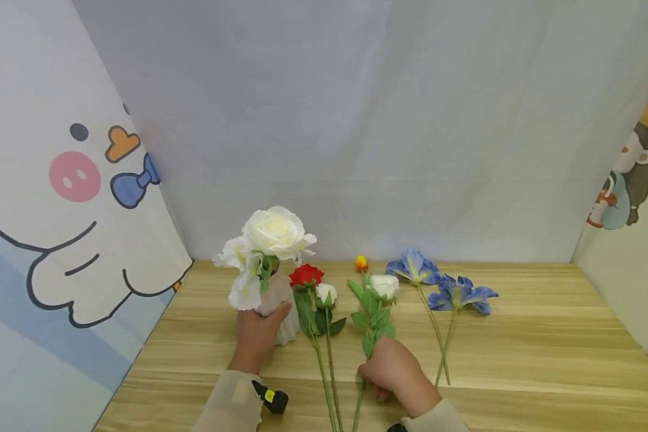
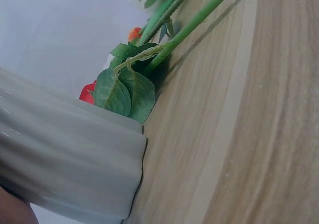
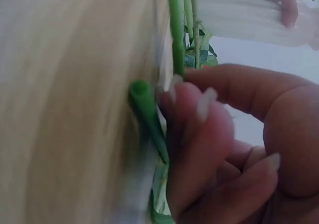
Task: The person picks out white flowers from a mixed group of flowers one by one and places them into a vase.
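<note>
My left hand covered part of the vase, whose mouth white petals hid. My right hand hid a stretch of the green stem it pinched, which ran off the head view's lower edge. The right wrist view blurred the tabletop.

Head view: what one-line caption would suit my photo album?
Left hand grips a pale vase of white flowers; right hand pinches a green stem near blue flowers.

grey backdrop | left cartoon panel | right cartoon panel | wood-grain tabletop
</note>
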Tool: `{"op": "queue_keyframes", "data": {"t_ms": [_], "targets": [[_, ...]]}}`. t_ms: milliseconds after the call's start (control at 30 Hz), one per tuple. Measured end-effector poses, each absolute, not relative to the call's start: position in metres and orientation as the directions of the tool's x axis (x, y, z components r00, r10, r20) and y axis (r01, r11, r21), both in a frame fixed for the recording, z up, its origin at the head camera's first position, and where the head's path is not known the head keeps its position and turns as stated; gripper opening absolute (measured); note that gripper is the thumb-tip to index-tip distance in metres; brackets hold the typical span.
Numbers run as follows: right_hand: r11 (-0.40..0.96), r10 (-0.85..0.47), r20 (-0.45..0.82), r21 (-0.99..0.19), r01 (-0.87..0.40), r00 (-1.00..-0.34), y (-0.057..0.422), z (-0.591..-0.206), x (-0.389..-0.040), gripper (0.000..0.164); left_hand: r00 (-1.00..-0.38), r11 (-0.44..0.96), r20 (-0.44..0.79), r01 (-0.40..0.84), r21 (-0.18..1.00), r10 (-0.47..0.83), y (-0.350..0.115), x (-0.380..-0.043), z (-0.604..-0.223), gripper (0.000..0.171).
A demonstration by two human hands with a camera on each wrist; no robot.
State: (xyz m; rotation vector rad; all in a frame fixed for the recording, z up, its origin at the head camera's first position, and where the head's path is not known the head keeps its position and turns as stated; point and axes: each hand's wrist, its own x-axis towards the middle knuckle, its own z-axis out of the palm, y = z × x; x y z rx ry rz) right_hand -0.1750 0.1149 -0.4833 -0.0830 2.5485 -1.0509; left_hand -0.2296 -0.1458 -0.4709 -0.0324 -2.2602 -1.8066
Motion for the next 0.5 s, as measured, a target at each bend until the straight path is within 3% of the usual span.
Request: {"op": "queue_keyframes", "data": {"t_ms": [233, 500], "targets": [[0.65, -0.163, -0.304, -0.749, 0.13, -0.938, 0.117, -0.486, -0.178, 0.028, -0.955, 0.212, 0.261, 0.229, 0.95, -0.138, -0.15, -0.24, -0.491, 0.063], [0.406, -0.14, -0.338, -0.877, 0.257, -0.931, 0.116, -0.496, -0.183, 0.021, -0.955, 0.203, 0.26, 0.229, 0.952, -0.144, -0.151, -0.241, -0.493, 0.063]]}}
